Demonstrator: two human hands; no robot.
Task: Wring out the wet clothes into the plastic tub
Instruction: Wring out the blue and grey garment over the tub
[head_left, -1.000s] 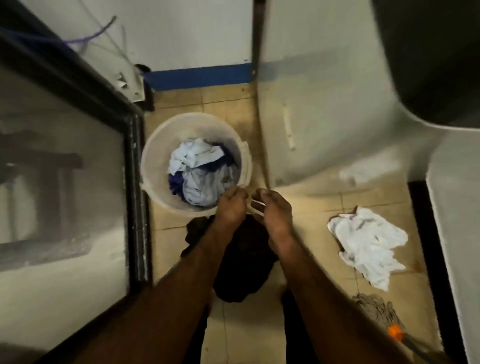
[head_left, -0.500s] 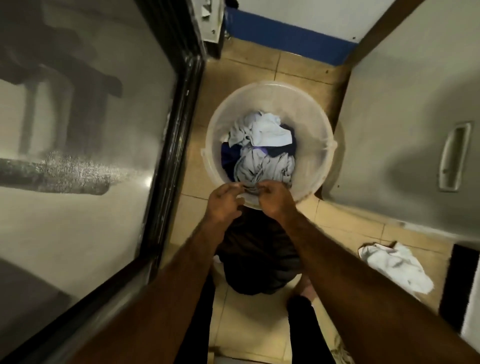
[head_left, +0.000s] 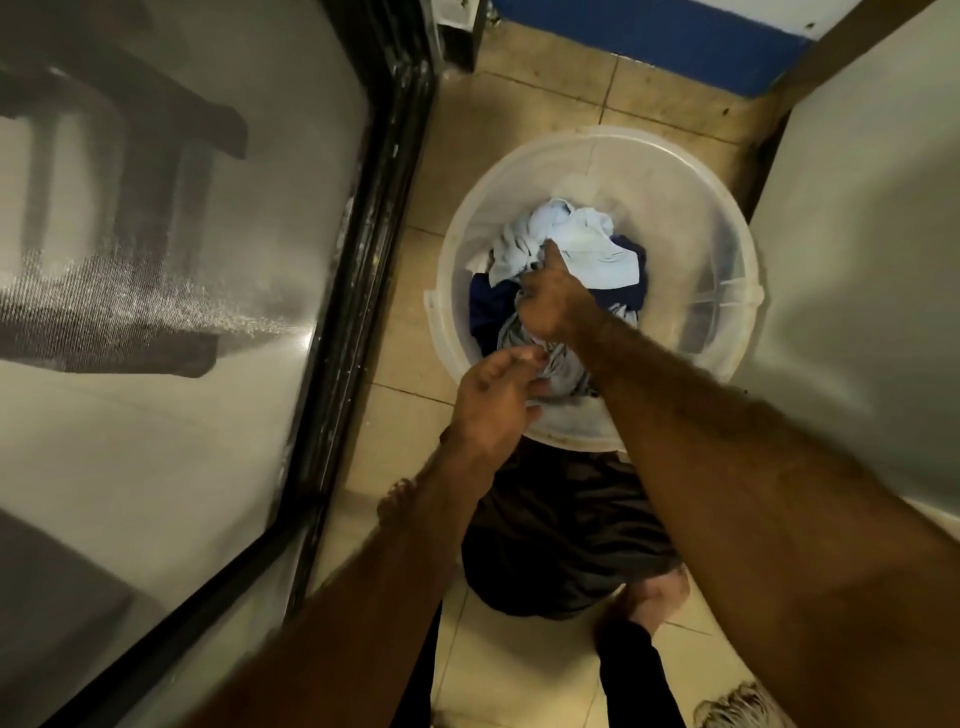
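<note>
The tub (head_left: 691, 218) stands on the tiled floor (head_left: 519, 109) at twelve o'clock from the person, its clothes (head_left: 576, 244) heaped inside, where the right hand (head_left: 553, 301) reaches in, fingers curled into white cloth, and the left hand (head_left: 493, 402) at the near rim pinches grey cloth.

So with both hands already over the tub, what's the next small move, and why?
Probably close the right hand on the grey garment and lift it clear. That hand is down among the clothes in the plastic tub, the left hand hovers at the near rim, and nothing looks gathered for twisting yet.
</note>
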